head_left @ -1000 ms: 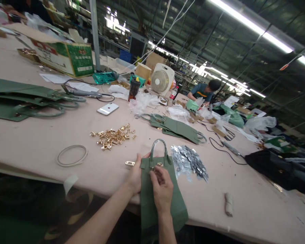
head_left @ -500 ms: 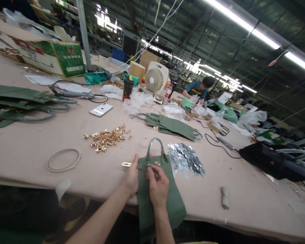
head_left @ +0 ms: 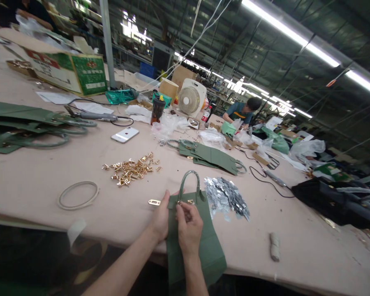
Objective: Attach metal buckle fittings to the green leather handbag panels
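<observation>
My left hand [head_left: 160, 218] grips the left edge of a green handbag panel [head_left: 200, 246], thumb on the front and fingers behind. The panel overhangs the table edge, its looped handle [head_left: 188, 174] pointing away from me. Against the front, at the handle's left base, my right hand [head_left: 189, 230] has thumb and fingertips pinched together; whatever they hold is too small or hidden to make out. A gold clasp plate [head_left: 154, 202] sticks out left of the panel, and a small gold fitting [head_left: 190, 202] shows between the handle bases.
Gold fittings [head_left: 131, 170] lie heaped at left, flat silver metal pieces [head_left: 226, 197] at right. Beyond are more green panels [head_left: 209, 155], a phone [head_left: 125, 135], a cup [head_left: 157, 109] and a fan [head_left: 189, 98]. A black bag [head_left: 336, 201] lies right; a co-worker [head_left: 242, 111] bends over the table's far end.
The view has shifted slightly. My right fingertips have edged closer to the handle's left base, still pinched. My left hand keeps its grip on the panel.
</observation>
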Demonstrator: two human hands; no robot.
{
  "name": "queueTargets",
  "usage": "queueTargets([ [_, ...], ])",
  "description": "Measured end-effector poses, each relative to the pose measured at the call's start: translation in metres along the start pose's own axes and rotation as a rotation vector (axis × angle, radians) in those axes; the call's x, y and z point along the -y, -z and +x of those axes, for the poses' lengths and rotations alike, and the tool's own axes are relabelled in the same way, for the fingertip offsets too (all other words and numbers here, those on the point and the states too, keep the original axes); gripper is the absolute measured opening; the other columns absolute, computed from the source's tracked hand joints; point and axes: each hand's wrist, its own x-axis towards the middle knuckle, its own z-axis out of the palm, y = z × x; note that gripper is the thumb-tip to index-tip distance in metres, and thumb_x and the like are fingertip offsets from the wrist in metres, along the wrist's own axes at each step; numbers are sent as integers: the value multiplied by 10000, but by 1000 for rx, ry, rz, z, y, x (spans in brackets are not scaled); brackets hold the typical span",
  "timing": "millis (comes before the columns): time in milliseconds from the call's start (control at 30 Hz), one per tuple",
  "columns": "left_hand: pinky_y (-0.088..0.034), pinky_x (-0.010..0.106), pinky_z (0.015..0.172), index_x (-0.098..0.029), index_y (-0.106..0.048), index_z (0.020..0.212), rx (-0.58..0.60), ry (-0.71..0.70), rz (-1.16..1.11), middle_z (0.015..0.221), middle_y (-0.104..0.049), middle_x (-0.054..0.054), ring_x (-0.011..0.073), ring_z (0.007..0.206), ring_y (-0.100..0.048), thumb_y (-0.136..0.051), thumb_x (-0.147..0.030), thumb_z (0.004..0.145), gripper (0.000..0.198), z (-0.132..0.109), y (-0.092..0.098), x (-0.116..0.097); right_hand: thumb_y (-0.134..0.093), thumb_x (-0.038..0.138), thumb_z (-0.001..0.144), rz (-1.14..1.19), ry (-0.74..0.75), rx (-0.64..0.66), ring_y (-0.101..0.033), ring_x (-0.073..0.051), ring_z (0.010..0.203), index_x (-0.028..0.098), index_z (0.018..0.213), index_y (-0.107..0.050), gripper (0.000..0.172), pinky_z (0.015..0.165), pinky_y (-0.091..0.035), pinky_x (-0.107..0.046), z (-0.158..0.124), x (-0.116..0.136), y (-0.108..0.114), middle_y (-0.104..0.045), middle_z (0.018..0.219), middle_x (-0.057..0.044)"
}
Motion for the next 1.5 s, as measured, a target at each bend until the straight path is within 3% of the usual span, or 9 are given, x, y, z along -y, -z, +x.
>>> queueTargets([
  [500, -555, 419, 977, -137, -647, 1359, 41, -48, -76, 1025, -800, 129, 281, 960, -762, -540, -512, 1006, 525, 4, 8, 5, -600, 379, 992, -371, 226, 41, -683, -228, 834, 231, 1007, -787, 239, 781, -535, -329, 3, 13, -7, -741, 926, -84],
  [667, -532, 445, 990, -110, -705, 1236, 83, 18, -176, 997, -792, 154, 320, 976, -753, -524, -583, 992, 562, 3, 10, 0, -602, 440, 988, -282, 185, 102, -696, -247, 896, 249, 1053, -791, 276, 816, -547, -349, 7, 8, -8, -746, 976, -84],
  [833, -520, 464, 995, -142, -709, 1228, 157, 29, -229, 1010, -794, 149, 336, 1009, -748, -530, -573, 990, 523, 3, 9, -6, -586, 467, 997, -81, 205, 1, -652, -199, 713, 213, 1121, -774, 339, 672, -550, -316, 23, 19, -12, -740, 908, -77],
  [933, -506, 495, 1006, -146, -674, 1317, 226, 78, -253, 1058, -791, 172, 365, 1047, -739, -498, -617, 985, 602, 7, 14, -7, -592, 451, 988, -35, 244, 28, -652, -198, 696, 208, 1148, -770, 341, 685, -558, -328, 48, 30, -30, -738, 860, -63],
  [1033, -497, 529, 1016, -118, -650, 1365, 281, 155, -269, 1099, -782, 211, 402, 1087, -725, -497, -685, 953, 717, 10, 19, -4, -554, 371, 992, -37, 232, 169, -702, -205, 813, 212, 1195, -754, 326, 776, -577, -336, 81, 33, -61, -764, 981, -74],
  [1133, -506, 551, 1011, -95, -647, 1377, 275, 177, -290, 1111, -774, 246, 437, 1111, -713, -522, -744, 908, 811, 14, 22, -2, -544, 256, 949, -118, 245, 266, -710, -238, 1049, 198, 1190, -759, 328, 975, -548, -385, 110, 24, -94, -764, 1145, -104],
  [1233, -519, 551, 1009, -116, -636, 1404, 231, 125, -311, 1122, -774, 242, 439, 1121, -712, -529, -730, 913, 793, 21, 26, 0, -517, 162, 912, -328, 267, 357, -682, -251, 1141, 180, 1222, -739, 382, 1052, -506, -389, 125, 11, -119, -745, 1189, -128],
  [1367, -522, 550, 1038, -164, -543, 1506, 166, 26, -348, 1187, -765, 210, 412, 1133, -718, -489, -694, 952, 768, 31, 29, -1, -509, 97, 887, -528, 271, 453, -666, -252, 1146, 177, 1178, -734, 376, 1041, -489, -350, 132, -1, -134, -705, 1181, -139],
  [1500, -541, 559, 1027, -208, -495, 1547, 191, 118, -374, 1253, -738, 212, 426, 1166, -706, -451, -758, 924, 832, 29, 29, -3, -526, 91, 875, -622, 224, 459, -675, -264, 1079, 163, 1083, -735, 303, 988, -501, -353, 137, -2, -136, -661, 1164, -159],
])
